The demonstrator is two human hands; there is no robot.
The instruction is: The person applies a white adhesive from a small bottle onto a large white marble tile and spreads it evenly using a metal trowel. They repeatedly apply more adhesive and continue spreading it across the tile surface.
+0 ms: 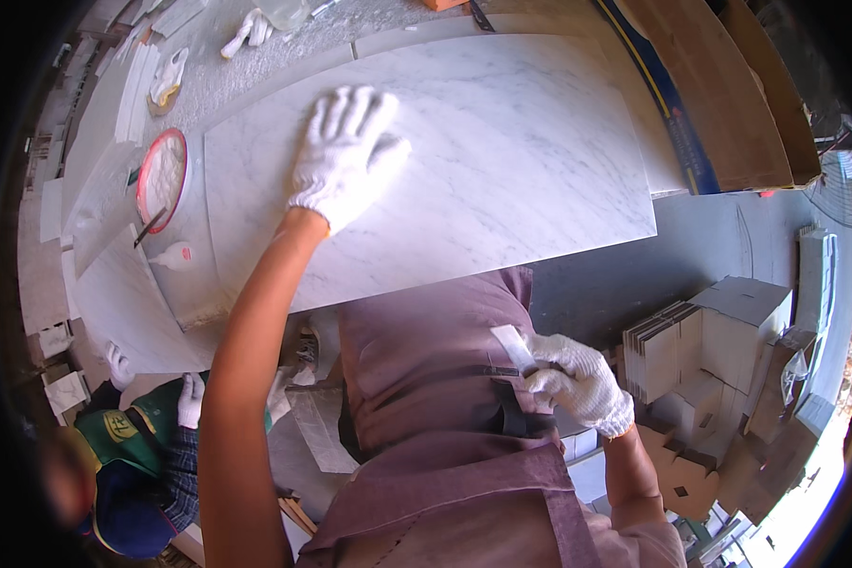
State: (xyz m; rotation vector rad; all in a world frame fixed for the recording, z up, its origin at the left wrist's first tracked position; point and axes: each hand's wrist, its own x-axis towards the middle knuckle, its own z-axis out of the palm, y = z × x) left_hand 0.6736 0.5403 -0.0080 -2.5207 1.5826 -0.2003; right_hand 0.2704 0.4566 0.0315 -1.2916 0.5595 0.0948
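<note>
Marble slab point(502, 161) fills the upper middle of the frame: one large white rectangle with faint grey veins, its surface smooth and dull, its near edge running from lower left to the right. It rests on a work surface of more pale stone.

The left hand point(344, 156), in a white knit glove, lies flat on the slab in the upper centre, palm down, fingers spread apart and pointing toward the top of the frame; it clamps nothing. Its bare forearm rises from the lower left of the frame to the wrist.

The right hand point(577, 379), also in a white glove, sits at centre right, below the slab and in front of the person's mauve apron point(426, 379). Its fingers are curled together around a small scraper point(513, 348), whose pale flat blade sticks out toward the upper left.

At the left of the frame stands one round red-rimmed bowl point(162, 178) of white paste, with one dark stick laid across its lower rim. One small white squeeze bottle point(172, 255) lies just below it. At the lower left a second person point(128, 464) in green crouches, two white-gloved hands raised. At the right, stacks of cardboard boxes point(719, 341) stand on the floor, too many to count surely.
</note>
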